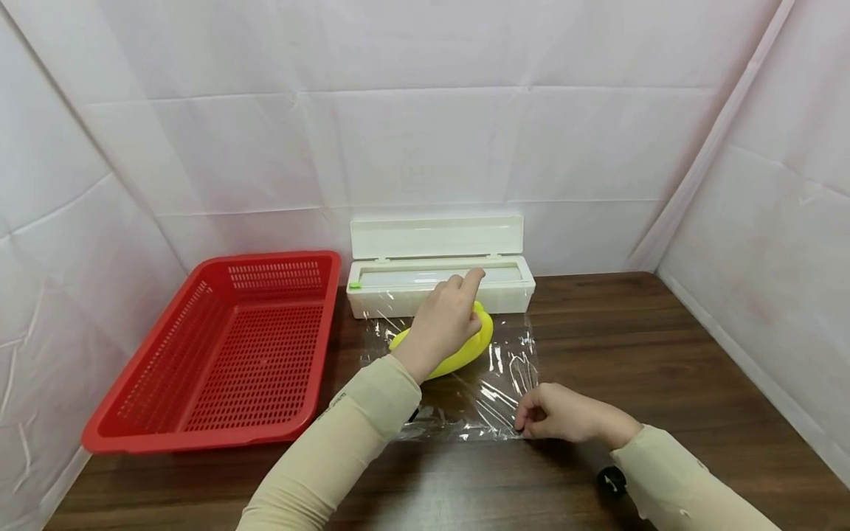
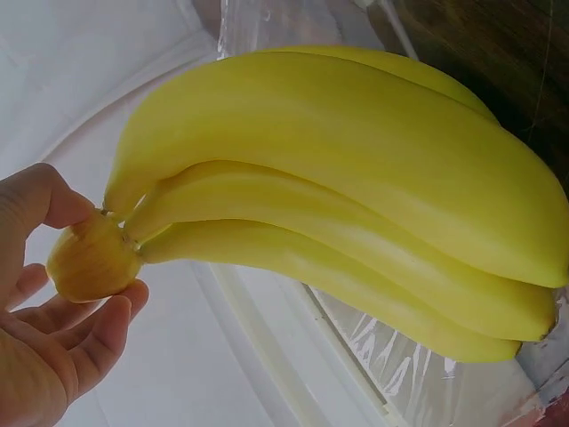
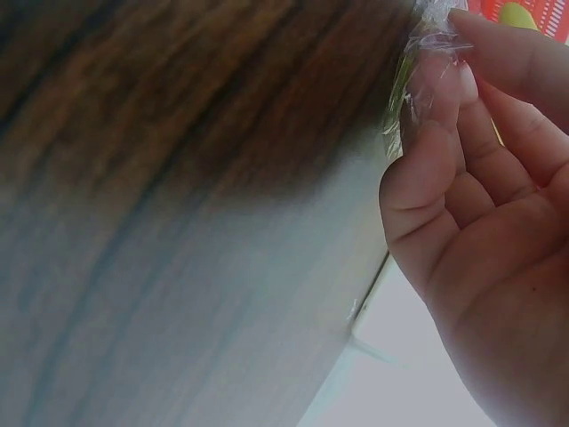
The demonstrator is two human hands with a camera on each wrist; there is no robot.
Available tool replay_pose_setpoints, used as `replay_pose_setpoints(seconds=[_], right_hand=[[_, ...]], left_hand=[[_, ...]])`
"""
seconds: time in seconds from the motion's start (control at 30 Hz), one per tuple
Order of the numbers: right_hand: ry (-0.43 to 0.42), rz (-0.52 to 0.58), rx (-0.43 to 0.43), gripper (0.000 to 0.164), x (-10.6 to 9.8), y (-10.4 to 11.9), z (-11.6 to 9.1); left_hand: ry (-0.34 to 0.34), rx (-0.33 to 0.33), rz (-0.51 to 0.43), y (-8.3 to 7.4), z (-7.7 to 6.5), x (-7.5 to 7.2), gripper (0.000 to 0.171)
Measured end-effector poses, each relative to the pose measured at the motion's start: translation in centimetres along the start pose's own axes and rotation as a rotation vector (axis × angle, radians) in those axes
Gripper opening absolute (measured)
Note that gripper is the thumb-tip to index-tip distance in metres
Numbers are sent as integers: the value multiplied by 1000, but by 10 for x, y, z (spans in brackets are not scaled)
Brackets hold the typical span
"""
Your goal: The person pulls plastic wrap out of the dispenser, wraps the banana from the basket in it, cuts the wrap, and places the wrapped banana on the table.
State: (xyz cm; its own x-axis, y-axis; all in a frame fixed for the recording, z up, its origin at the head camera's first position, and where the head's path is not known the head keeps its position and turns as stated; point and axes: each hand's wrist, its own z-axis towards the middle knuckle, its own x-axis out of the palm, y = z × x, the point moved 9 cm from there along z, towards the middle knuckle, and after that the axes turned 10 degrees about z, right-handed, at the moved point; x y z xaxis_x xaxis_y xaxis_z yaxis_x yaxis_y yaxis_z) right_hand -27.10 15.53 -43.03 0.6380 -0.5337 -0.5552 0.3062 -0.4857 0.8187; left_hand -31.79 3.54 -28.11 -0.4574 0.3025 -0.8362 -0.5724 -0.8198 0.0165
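My left hand (image 1: 443, 321) grips a bunch of yellow bananas (image 2: 347, 169) by its brownish stem end (image 2: 93, 260), thumb on one side and fingertips on the other. In the head view the bananas (image 1: 473, 346) lie over a sheet of clear plastic wrap (image 1: 494, 383), partly hidden by the hand and forearm. The sheet runs toward me from a white wrap dispenser box (image 1: 438, 302) whose lid (image 1: 437, 238) is raised. Lower right, my right hand (image 1: 564, 414) pinches the near right corner of the wrap, where the film (image 3: 427, 62) bunches at its fingertips.
A red slotted basket (image 1: 323, 346) stands on the left of the dark wooden table (image 1: 598, 324). A green piece (image 1: 355, 285) sits at the dispenser's left end. White cloth walls (image 1: 425, 147) enclose the back and sides. A small black object (image 1: 612, 481) shows beside the right sleeve.
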Motion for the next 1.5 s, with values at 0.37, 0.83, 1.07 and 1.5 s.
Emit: replay_pose_setpoints(seconds=[0.37,0.83,1.07,1.5], right_hand=[[-4,3,6,9,0,2,-1],[-7,-19,-22,11,0,5,-1],[0,0,-1,10,0,2,-1],[-3,-10,-14,10,1,3,0]], left_hand=[[21,14,36,-5,0,6,58],[-46,61,186,-28,7,22,45],[-37,60,230,-36,10,32,42],[16,10,226,-40,10,52,40]])
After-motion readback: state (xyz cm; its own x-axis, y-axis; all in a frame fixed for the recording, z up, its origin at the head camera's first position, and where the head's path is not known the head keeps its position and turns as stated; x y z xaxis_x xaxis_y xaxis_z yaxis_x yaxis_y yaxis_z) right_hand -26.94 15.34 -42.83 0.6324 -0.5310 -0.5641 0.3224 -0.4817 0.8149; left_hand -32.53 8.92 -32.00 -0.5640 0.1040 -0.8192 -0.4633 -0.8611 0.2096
